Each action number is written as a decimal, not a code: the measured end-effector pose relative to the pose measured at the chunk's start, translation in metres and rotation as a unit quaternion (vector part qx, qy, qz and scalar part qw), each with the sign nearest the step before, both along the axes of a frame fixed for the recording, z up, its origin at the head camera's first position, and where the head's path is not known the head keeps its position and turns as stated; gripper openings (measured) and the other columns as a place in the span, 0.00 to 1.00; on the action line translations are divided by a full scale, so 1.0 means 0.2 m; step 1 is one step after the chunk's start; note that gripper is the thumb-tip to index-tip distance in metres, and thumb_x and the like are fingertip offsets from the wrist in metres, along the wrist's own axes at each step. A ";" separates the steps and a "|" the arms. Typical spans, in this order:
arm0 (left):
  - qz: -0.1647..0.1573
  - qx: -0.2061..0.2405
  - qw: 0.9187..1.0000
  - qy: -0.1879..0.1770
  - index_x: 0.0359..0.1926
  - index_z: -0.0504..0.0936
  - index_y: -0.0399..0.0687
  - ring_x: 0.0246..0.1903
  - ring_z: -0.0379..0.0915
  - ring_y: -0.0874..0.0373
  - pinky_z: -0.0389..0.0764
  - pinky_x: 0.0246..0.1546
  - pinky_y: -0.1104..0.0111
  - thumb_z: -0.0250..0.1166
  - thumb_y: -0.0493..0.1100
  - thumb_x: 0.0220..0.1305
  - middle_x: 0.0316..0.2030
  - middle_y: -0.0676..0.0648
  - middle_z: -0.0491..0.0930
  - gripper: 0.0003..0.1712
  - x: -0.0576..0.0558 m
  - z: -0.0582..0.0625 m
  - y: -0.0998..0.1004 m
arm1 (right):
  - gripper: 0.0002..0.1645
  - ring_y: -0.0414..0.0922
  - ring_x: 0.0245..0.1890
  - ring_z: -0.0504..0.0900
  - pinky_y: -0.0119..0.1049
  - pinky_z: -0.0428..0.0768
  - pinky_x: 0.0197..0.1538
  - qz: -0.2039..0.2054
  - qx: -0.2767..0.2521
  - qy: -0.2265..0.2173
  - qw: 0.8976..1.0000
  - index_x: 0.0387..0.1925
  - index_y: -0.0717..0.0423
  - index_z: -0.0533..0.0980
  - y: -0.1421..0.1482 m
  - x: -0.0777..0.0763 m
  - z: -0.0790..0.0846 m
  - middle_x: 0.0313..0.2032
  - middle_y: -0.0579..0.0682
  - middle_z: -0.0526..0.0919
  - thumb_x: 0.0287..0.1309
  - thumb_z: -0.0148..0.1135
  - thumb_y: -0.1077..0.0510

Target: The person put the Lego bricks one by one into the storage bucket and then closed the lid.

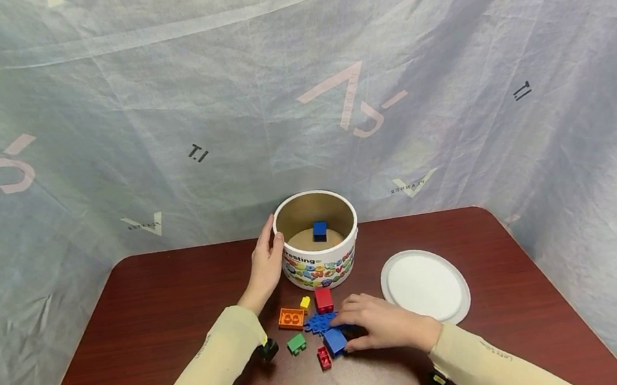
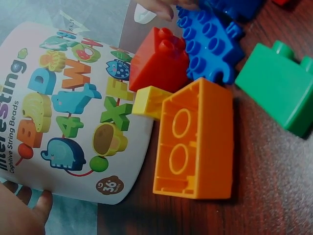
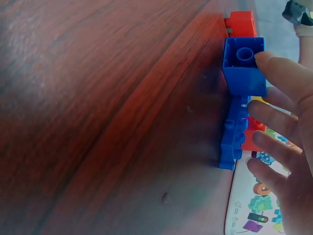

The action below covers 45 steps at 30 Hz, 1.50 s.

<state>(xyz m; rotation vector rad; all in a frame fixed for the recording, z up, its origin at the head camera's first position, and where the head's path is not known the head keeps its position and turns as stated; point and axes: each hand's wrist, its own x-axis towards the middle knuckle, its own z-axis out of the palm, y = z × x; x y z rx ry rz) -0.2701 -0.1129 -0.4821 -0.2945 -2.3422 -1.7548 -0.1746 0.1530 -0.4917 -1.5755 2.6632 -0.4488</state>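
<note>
Right hand [image 1: 381, 326], fingers loose, rests on blue block [image 1: 335, 340], which lies on the counter [image 1: 143, 318] just in front of the tub [image 1: 320, 262], w/ its long axis toward tub. Left hand [image 1: 265, 270] flat vs. tub wall; right is nearer.

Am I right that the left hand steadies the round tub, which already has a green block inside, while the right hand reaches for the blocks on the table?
Not quite: the block inside the tub is blue, not green, as the head view shows. The rest holds: the left hand rests against the tub's side, and the right hand reaches for the blocks on the table.
</note>
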 end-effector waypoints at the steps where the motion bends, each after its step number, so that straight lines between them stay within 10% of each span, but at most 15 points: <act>1: 0.001 0.000 1.000 0.000 0.83 0.55 0.52 0.72 0.66 0.41 0.70 0.68 0.45 0.51 0.47 0.84 0.81 0.43 0.55 0.33 0.00 0.00 0.00 | 0.26 0.44 0.56 0.78 0.41 0.78 0.62 0.000 0.001 0.002 1.000 0.60 0.49 0.82 0.00 0.00 0.00 0.53 0.45 0.85 0.66 0.71 0.43; 45: -0.002 -0.002 1.000 0.007 0.83 0.55 0.49 0.73 0.63 0.41 0.69 0.69 0.44 0.50 0.45 0.84 0.80 0.42 0.55 0.33 0.01 0.01 0.01 | 0.25 0.45 0.58 0.78 0.43 0.77 0.62 0.003 -0.010 -0.015 1.000 0.59 0.49 0.83 0.01 -0.01 0.11 0.52 0.42 0.86 0.65 0.72 0.43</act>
